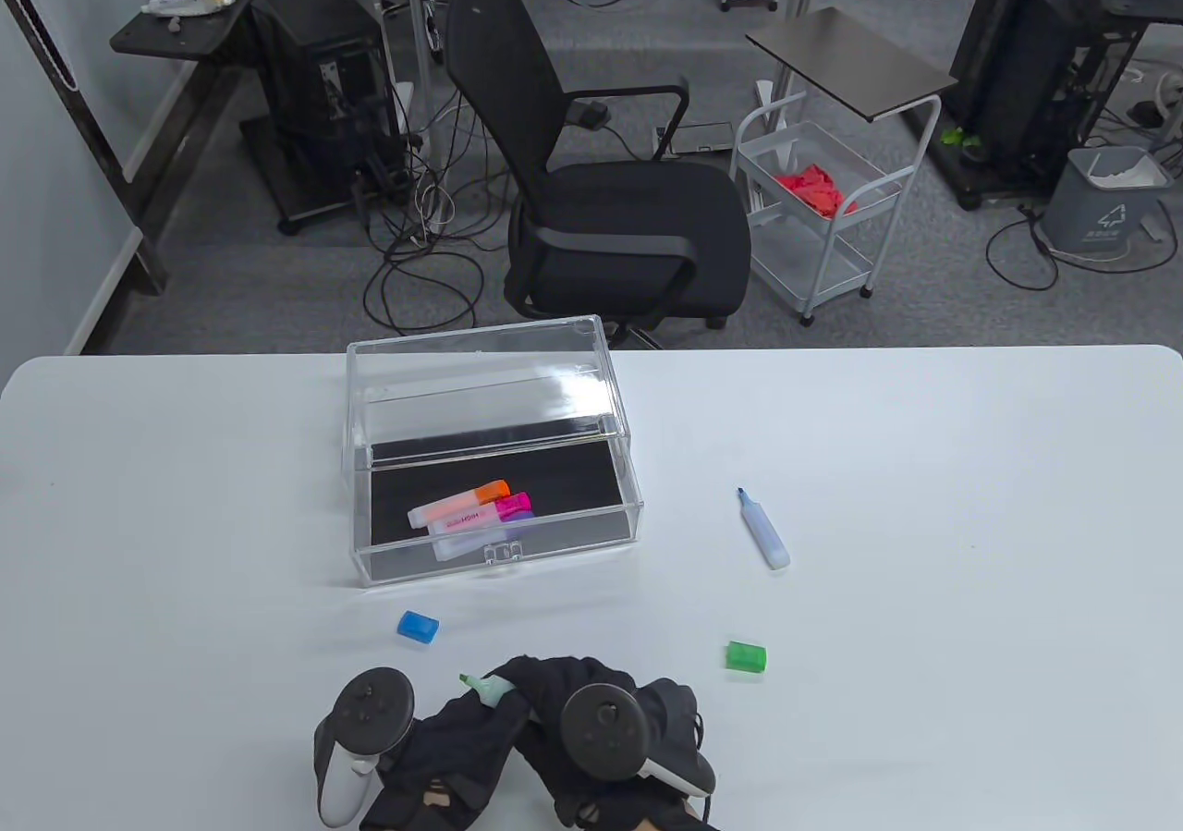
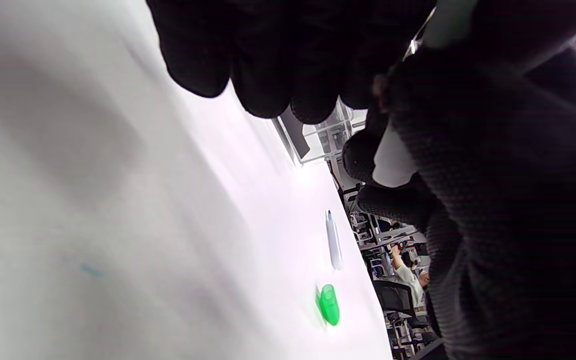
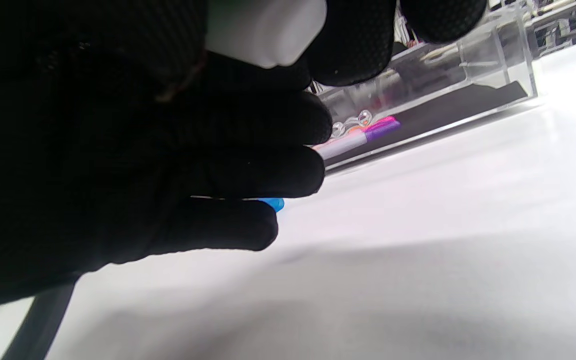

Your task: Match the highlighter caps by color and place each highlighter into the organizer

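Black-gloved fingers of both hands are wrapped round an uncapped green highlighter (image 1: 488, 689) at the near table edge: left hand (image 1: 444, 757) and right hand (image 1: 591, 739) pressed together, tip poking out toward the organizer. Green cap (image 1: 746, 657) sits just to the right, blue cap (image 1: 418, 626) just ahead on the left. Uncapped blue highlighter (image 1: 763, 530) lies further right. Clear organizer (image 1: 490, 447) already has orange, pink and purple highlighters (image 1: 476, 517) inside.

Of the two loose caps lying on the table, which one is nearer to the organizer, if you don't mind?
The blue cap. It lies just in front of the clear organizer, near its left corner, while the green cap sits farther off to the right.
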